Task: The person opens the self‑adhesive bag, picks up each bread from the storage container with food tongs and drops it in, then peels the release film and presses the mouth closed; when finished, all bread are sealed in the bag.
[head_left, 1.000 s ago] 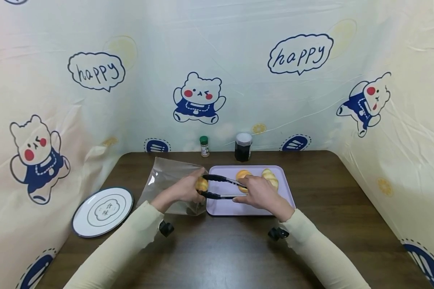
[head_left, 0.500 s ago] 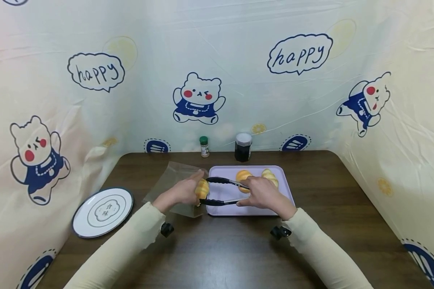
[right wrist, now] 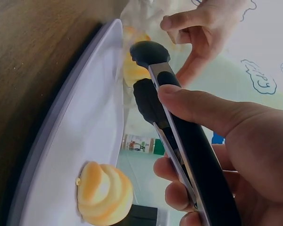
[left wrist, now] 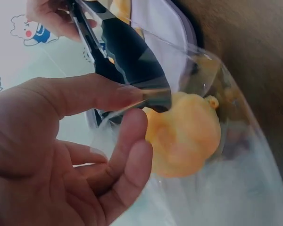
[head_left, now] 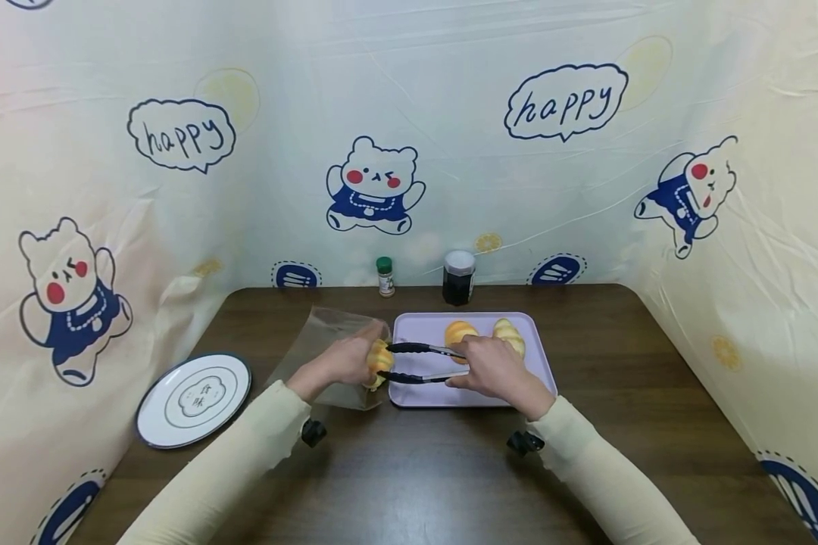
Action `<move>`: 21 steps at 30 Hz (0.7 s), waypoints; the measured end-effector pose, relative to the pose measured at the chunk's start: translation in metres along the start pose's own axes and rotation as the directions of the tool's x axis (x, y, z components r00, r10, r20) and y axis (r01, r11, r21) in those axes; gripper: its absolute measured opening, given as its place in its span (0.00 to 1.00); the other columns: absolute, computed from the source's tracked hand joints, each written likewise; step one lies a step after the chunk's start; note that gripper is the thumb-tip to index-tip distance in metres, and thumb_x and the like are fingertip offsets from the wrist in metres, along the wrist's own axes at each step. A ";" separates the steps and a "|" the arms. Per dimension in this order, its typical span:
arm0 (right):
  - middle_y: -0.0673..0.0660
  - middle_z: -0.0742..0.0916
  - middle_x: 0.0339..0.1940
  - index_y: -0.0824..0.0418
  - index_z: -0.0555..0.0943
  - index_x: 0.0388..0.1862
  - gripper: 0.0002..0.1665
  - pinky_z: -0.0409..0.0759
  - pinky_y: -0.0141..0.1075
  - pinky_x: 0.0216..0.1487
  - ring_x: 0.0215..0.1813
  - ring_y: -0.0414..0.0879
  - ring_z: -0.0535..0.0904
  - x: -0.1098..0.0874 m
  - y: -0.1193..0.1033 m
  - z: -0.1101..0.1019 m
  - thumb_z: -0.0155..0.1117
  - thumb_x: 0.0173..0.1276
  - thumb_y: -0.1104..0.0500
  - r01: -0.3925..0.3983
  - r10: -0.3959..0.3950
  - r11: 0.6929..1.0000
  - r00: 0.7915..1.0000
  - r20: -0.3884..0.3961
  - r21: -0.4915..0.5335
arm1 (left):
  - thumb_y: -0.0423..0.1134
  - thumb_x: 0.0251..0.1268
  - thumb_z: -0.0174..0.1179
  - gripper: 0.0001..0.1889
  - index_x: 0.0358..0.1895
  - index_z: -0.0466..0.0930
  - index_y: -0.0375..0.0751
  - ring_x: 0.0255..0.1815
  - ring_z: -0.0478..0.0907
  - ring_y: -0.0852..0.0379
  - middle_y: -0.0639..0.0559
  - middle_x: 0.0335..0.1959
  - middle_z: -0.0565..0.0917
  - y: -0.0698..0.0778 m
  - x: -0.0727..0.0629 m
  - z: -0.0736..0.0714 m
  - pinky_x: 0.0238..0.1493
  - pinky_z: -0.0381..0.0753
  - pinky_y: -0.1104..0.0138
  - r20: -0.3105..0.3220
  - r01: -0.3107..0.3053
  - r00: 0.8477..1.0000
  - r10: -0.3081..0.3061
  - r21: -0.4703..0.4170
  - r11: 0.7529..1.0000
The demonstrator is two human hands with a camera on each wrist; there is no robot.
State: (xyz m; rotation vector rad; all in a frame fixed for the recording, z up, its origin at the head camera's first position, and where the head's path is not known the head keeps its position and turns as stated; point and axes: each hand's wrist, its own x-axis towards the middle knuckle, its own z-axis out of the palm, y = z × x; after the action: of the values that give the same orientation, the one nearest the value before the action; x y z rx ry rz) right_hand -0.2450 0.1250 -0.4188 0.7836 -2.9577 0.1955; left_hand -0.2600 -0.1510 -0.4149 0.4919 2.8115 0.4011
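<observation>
My left hand (head_left: 344, 359) pinches the mouth edge of a clear plastic bag (head_left: 316, 333) between thumb and finger. A golden bread roll (left wrist: 186, 134) sits at the bag's mouth, seen through the film in the left wrist view. In my right hand (head_left: 494, 371) is a pair of black-tipped tongs (right wrist: 193, 146), gripped by both arms. Their tips stand apart beside the roll; one overlaps it in the left wrist view, and I cannot tell whether they touch. A second, swirled roll (right wrist: 106, 193) and a pale ridged roll (head_left: 509, 333) lie on the lilac tray (head_left: 416, 392).
A white plate (head_left: 170, 412) with a dark rim lies at the left of the wooden table (head_left: 409, 477). Behind the tray stand a small green-capped shaker (head_left: 385, 276) and a dark jar (head_left: 458, 280) with a pale lid. A printed cloth surrounds the table.
The tongs' arms spread wider around half a second ago and have since come closer together. The bag lies flatter than a second ago. Both hands stay almost in place.
</observation>
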 end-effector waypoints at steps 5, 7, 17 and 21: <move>0.52 0.88 0.43 0.51 0.85 0.55 0.35 0.78 0.39 0.29 0.32 0.44 0.79 -0.001 0.000 0.002 0.76 0.52 0.34 0.003 -0.003 1.000 1.000 -0.017 -0.020 | 0.35 0.52 0.69 0.52 0.80 0.49 0.37 0.76 0.61 0.35 0.42 0.83 0.49 -0.003 -0.001 0.000 0.52 0.79 0.53 0.009 -0.008 1.000 0.008 0.023 1.000; 0.52 0.88 0.43 0.51 0.86 0.54 0.35 0.77 0.38 0.28 0.32 0.44 0.79 -0.001 0.000 0.003 0.76 0.52 0.34 0.000 0.000 1.000 1.000 -0.019 -0.025 | 0.34 0.51 0.69 0.51 0.80 0.51 0.38 0.77 0.60 0.35 0.42 0.82 0.50 -0.004 -0.001 0.000 0.52 0.79 0.53 0.014 -0.007 1.000 0.007 0.013 1.000; 0.52 0.90 0.45 0.52 0.85 0.55 0.39 0.75 0.38 0.26 0.32 0.45 0.78 0.002 -0.001 0.003 0.78 0.48 0.33 -0.027 0.027 1.000 1.000 0.007 -0.009 | 0.34 0.49 0.69 0.50 0.79 0.54 0.37 0.74 0.65 0.38 0.42 0.82 0.54 -0.002 0.001 0.000 0.61 0.76 0.50 0.037 0.023 0.999 -0.022 -0.038 0.999; 0.53 0.89 0.46 0.52 0.85 0.55 0.38 0.74 0.38 0.27 0.32 0.45 0.78 0.002 0.000 0.006 0.77 0.50 0.33 -0.021 0.022 1.000 0.999 0.023 -0.018 | 0.35 0.49 0.69 0.51 0.79 0.52 0.38 0.71 0.68 0.39 0.43 0.82 0.53 -0.002 0.001 0.000 0.56 0.77 0.52 0.035 0.012 0.999 -0.012 -0.027 1.000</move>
State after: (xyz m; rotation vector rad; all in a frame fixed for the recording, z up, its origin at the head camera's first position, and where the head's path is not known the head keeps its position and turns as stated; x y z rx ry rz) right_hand -0.2470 0.1227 -0.4240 0.7575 -2.9868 0.1626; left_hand -0.2619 -0.1524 -0.4161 0.4715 2.7710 0.4232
